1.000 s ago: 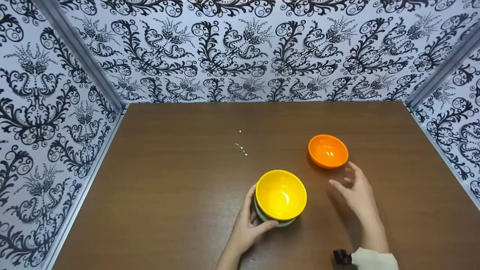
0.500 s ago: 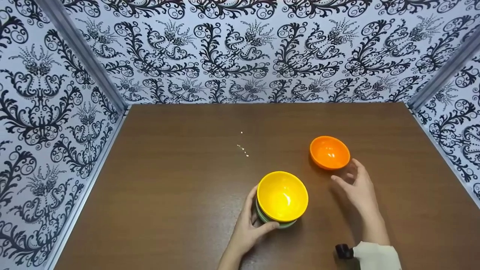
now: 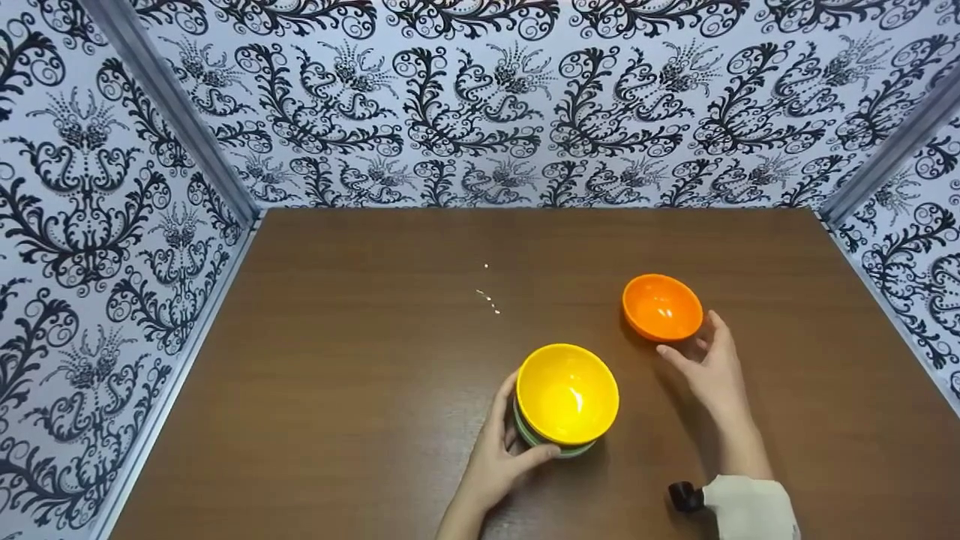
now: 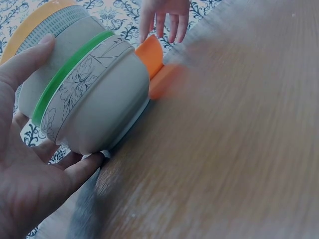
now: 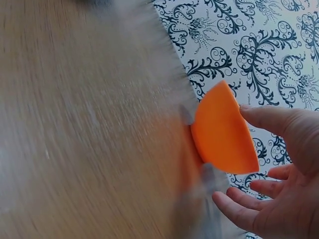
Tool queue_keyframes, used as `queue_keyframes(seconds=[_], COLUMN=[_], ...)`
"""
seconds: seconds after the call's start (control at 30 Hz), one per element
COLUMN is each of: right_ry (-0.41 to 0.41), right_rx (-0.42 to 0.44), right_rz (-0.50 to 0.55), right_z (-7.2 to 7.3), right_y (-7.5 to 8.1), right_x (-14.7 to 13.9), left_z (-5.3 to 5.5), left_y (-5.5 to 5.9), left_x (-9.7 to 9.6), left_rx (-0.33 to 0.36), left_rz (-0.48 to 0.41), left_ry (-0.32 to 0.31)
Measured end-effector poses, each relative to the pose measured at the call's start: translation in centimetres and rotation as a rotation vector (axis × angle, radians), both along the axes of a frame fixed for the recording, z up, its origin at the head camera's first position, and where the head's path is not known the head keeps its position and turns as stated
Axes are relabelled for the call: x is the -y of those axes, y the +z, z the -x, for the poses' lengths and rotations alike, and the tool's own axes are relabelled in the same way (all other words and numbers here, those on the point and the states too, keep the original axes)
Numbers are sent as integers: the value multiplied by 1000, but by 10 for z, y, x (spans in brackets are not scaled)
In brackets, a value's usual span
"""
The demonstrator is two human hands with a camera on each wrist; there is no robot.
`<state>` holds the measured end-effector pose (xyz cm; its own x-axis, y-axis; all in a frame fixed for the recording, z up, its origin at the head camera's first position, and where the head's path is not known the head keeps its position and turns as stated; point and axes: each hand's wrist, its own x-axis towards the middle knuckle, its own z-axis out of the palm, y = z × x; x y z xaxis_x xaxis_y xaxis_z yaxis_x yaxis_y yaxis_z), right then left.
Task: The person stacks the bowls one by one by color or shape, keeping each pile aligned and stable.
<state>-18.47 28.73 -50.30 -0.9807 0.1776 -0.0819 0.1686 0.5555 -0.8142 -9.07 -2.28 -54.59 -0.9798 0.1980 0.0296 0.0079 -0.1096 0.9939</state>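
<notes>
My left hand [image 3: 499,454] grips a stack of bowls from its left side, thumb in front and fingers behind. On top of the stack is a yellow bowl [image 3: 568,394]; under it, the left wrist view shows a white bowl with a green rim and a leaf pattern [image 4: 99,99]. Farther back to the right, an orange bowl [image 3: 661,307] stands upright on the table. Around its near right side my right hand [image 3: 712,371] is spread, with the thumb at or very near the rim and the other fingers apart from the bowl in the right wrist view.
The brown wooden table [image 3: 337,337] is bounded by patterned walls [image 3: 480,105] at the back and both sides. Small bright specks [image 3: 489,300] show near the table's middle. A black device [image 3: 684,496] sticks out at the right sleeve [image 3: 750,506].
My right hand has moved a little forward, nearer to the orange bowl. The left hand keeps its grip on the stacked bowls, and the head view has shifted slightly.
</notes>
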Motion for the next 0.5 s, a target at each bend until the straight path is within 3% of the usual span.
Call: queue_keyframes(seconds=[0.5], right_ry=[-47], right_rx=[-39], right_rz=[93], right_z=[11], right_y=[-10], right_x=[8], left_z=[-1], left_y=[1], left_x=[-1], left_rx=[7], left_rz=[-6], left_ry=[-1])
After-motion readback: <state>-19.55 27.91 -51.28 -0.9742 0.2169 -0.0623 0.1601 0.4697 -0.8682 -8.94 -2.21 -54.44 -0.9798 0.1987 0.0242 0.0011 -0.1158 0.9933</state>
